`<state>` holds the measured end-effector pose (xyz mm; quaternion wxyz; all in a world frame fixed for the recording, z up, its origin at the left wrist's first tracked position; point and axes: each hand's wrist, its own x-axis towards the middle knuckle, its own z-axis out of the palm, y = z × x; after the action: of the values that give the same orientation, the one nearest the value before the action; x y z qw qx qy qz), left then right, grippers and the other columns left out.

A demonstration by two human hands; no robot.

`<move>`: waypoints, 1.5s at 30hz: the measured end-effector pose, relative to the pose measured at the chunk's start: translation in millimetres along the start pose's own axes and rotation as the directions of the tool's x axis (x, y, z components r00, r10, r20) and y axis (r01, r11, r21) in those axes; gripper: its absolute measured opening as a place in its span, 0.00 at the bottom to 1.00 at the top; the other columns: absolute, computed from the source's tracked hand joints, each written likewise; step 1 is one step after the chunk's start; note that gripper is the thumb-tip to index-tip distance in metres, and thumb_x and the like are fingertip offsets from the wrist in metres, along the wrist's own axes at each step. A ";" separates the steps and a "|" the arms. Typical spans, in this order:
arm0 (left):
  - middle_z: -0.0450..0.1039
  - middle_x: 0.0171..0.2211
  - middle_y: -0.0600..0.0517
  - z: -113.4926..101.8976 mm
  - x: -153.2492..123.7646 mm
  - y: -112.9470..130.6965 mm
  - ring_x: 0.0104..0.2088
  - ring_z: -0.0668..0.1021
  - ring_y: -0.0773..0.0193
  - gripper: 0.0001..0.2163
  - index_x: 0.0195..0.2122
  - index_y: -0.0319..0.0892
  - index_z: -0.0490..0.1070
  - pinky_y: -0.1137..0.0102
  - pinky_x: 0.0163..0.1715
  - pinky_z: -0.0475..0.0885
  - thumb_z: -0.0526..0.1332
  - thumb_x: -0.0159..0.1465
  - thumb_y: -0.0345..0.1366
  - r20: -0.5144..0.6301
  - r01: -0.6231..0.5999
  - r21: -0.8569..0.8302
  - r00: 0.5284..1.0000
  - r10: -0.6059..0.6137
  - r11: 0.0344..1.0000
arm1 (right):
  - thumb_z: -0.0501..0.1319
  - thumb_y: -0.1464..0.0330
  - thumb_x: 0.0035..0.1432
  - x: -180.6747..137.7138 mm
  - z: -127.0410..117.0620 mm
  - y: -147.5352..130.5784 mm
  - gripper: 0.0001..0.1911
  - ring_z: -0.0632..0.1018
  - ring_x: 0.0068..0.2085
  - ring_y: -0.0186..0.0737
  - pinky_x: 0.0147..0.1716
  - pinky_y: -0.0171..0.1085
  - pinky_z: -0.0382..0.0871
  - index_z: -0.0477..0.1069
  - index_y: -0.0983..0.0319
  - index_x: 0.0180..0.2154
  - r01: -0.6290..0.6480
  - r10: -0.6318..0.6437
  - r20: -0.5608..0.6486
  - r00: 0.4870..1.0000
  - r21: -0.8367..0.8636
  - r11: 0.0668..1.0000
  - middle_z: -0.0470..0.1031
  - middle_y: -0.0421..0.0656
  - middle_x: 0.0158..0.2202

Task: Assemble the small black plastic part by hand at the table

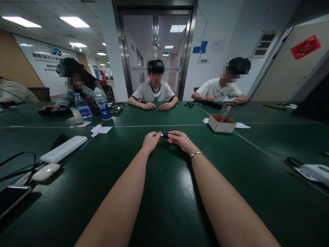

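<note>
Over the green table (164, 192), in the middle of the head view, my two hands meet at a small black stick with a silvery end (165, 135). My left hand (151, 141) pinches the silvery end on the left. The fingers of my right hand (181, 140) are closed on the black end. The stick lies roughly level between them; its exact kind is too small to tell, and my fingertips cover both ends. A bracelet (197, 154) circles my right wrist.
An open box (222, 124) with a clear tube stands ahead right. On the left are a long white device (64, 149), a white mouse-like object (46, 172), a phone (12, 199), paper scraps (101, 129) and two bottles (103, 107). Several people sit across the table.
</note>
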<state>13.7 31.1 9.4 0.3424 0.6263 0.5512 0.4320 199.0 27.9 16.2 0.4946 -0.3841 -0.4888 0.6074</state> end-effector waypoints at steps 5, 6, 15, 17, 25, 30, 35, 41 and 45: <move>0.70 0.22 0.51 -0.3 -0.7 1.4 0.25 0.71 0.63 0.23 0.23 0.41 0.69 0.68 0.30 0.63 0.51 0.62 0.54 0.019 0.023 0.019 1.000 -0.023 1.000 | 0.68 0.79 0.54 -0.4 -0.6 -0.4 0.07 0.79 0.28 0.32 0.29 0.25 0.77 0.76 0.68 0.37 -0.004 0.004 0.000 1.000 -0.004 1.000 0.78 0.45 0.30; 0.70 0.22 0.52 -0.2 -0.2 0.7 0.25 0.71 0.63 0.22 0.24 0.41 0.70 0.68 0.30 0.63 0.53 0.62 0.54 0.019 0.009 0.024 1.000 -0.009 1.000 | 0.68 0.79 0.54 -0.4 -0.7 -0.3 0.08 0.79 0.28 0.31 0.29 0.25 0.77 0.76 0.68 0.37 -0.001 0.001 0.003 1.000 -0.002 1.000 0.78 0.45 0.30; 0.71 0.26 0.52 1.6 6.8 -9.2 0.27 0.71 0.63 0.18 0.28 0.42 0.71 0.70 0.28 0.63 0.55 0.60 0.52 0.026 -0.025 -0.009 0.999 0.026 1.000 | 0.68 0.79 0.54 -1.6 0.3 -1.8 0.08 0.79 0.28 0.31 0.29 0.24 0.77 0.76 0.68 0.38 0.002 -0.002 0.001 1.000 0.005 1.000 0.78 0.45 0.30; 0.72 0.27 0.51 1.8 6.6 -8.7 0.27 0.72 0.63 0.18 0.28 0.41 0.71 0.70 0.28 0.63 0.54 0.61 0.52 0.028 -0.012 -0.032 1.000 0.013 0.999 | 0.67 0.80 0.55 -1.7 0.5 -1.8 0.07 0.79 0.28 0.31 0.29 0.24 0.77 0.76 0.68 0.38 0.004 -0.004 0.000 1.000 0.004 1.000 0.78 0.45 0.30; 0.71 0.26 0.52 1.7 4.9 -5.8 0.27 0.71 0.64 0.18 0.27 0.41 0.70 0.70 0.28 0.62 0.53 0.61 0.50 0.019 -0.001 -0.025 1.000 0.002 1.000 | 0.68 0.79 0.54 0.4 -0.9 0.3 0.08 0.79 0.28 0.32 0.29 0.25 0.77 0.76 0.67 0.37 0.001 -0.001 -0.002 1.000 -0.001 1.000 0.78 0.45 0.30; 0.70 0.24 0.52 1.7 6.2 -8.3 0.26 0.70 0.64 0.20 0.26 0.42 0.70 0.70 0.28 0.63 0.54 0.61 0.54 0.037 -0.042 -0.018 0.998 0.042 0.999 | 0.67 0.80 0.54 0.0 0.2 -0.5 0.08 0.79 0.28 0.32 0.29 0.26 0.77 0.76 0.67 0.37 0.000 0.000 -0.014 1.000 0.002 1.000 0.78 0.45 0.31; 0.70 0.23 0.51 1.7 6.0 -7.7 0.26 0.71 0.64 0.22 0.25 0.41 0.70 0.70 0.29 0.64 0.51 0.62 0.54 0.069 -0.025 -0.014 0.997 0.025 1.000 | 0.67 0.80 0.54 -0.8 0.8 -1.1 0.07 0.79 0.28 0.32 0.29 0.25 0.76 0.76 0.67 0.36 -0.001 0.001 -0.012 1.000 0.007 1.000 0.78 0.45 0.30; 0.72 0.28 0.52 0.9 4.1 -2.7 0.27 0.71 0.64 0.14 0.31 0.41 0.72 0.71 0.28 0.63 0.57 0.59 0.47 0.048 -0.017 -0.023 0.999 0.018 1.000 | 0.69 0.78 0.53 -0.8 0.2 -1.3 0.08 0.79 0.28 0.31 0.29 0.25 0.77 0.76 0.67 0.36 0.004 -0.004 0.001 1.000 0.003 1.000 0.78 0.44 0.30; 0.69 0.24 0.51 1.1 5.3 -4.6 0.26 0.70 0.64 0.19 0.25 0.41 0.70 0.69 0.29 0.64 0.53 0.62 0.51 0.072 -0.019 0.000 0.997 0.019 1.000 | 0.68 0.80 0.53 -0.6 0.1 -1.4 0.08 0.79 0.28 0.31 0.29 0.25 0.77 0.77 0.66 0.36 0.005 -0.005 0.001 1.000 0.004 1.000 0.78 0.44 0.32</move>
<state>13.1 37.1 5.7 0.3578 0.6467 0.5328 0.4121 199.3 27.3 17.6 0.4966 -0.3813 -0.4888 0.6075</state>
